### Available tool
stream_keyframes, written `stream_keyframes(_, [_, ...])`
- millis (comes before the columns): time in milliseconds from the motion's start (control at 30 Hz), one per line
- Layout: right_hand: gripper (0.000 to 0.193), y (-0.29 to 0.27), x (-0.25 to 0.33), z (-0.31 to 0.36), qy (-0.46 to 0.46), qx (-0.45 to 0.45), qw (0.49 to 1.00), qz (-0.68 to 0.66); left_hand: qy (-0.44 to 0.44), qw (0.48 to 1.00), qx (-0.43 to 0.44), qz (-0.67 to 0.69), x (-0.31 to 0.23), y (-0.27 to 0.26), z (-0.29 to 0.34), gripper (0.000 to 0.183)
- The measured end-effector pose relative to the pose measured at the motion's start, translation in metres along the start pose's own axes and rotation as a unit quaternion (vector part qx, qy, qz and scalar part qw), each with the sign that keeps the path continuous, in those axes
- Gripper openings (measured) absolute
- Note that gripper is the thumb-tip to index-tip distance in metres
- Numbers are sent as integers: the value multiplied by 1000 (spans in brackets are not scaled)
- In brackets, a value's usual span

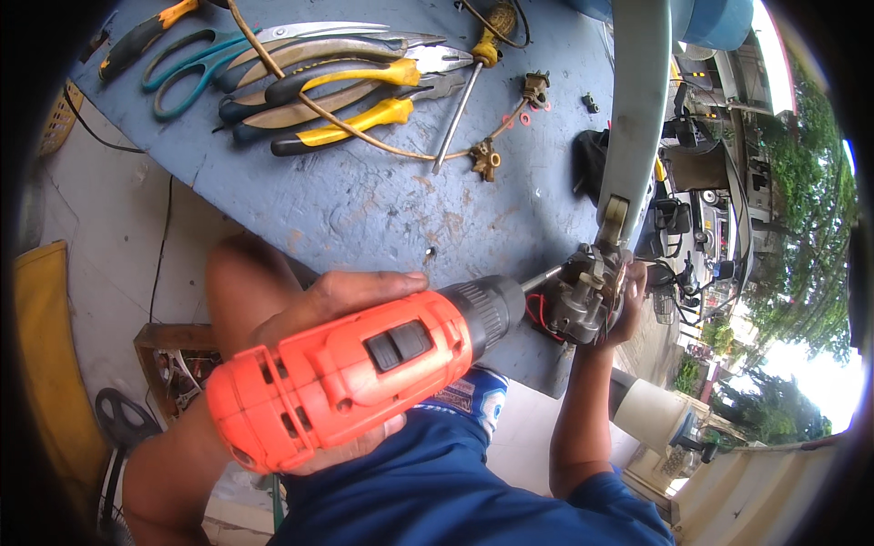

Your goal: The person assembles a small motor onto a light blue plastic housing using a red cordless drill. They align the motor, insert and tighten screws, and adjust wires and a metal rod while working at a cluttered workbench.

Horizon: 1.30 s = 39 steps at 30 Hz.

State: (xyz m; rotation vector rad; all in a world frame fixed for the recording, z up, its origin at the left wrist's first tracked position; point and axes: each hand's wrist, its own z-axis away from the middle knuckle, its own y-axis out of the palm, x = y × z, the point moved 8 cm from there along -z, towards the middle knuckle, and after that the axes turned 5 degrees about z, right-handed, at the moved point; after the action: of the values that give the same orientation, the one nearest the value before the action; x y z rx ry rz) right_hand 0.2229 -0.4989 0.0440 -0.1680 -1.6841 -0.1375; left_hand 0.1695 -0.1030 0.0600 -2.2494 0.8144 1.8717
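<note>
My left hand (319,305) is wrapped round an orange power drill (319,387) with a black chuck (485,314). A thin metal bit (543,278) runs from the chuck to a grey metal housing (581,308), meeting it at its left side. Behind that housing, my right hand (632,300) has its fingers closed on it; part of the grip is hidden. A long grey arm-like piece (633,109) rises from the housing towards the top edge. Red wire (539,312) loops beside the housing.
On the blue worktable (364,205) lie several pliers (355,82), teal-handled scissors (196,64), a yellow-handled screwdriver (460,114) and a brown cord (337,118) with brass-coloured fittings (487,162). A wooden box (164,364) stands lower left. Parked vehicles (701,227) are at the right.
</note>
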Motion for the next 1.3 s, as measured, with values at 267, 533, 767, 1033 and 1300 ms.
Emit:
stream_keyframes(267, [42, 4, 5, 2, -5, 13, 998, 54, -47, 999, -8, 13, 2, 3, 8, 68])
stream_keyframes(533, [45, 8, 7, 2, 0, 16, 998, 58, -125, 991, -34, 19, 21, 9, 34, 79])
stream_keyframes(767, [65, 16, 13, 0, 35, 28, 989, 140, -291, 913, -166, 234, 48, 24, 59, 89])
stream_keyframes(1033, [110, 13, 18, -2, 134, 40, 956, 257, -345, 861, -253, 275, 51, 23, 66, 104])
stream_keyframes(1300, [116, 17, 16, 3, 141, 1, 957, 254, -285, 932, -220, 42, 35, 21, 78, 73])
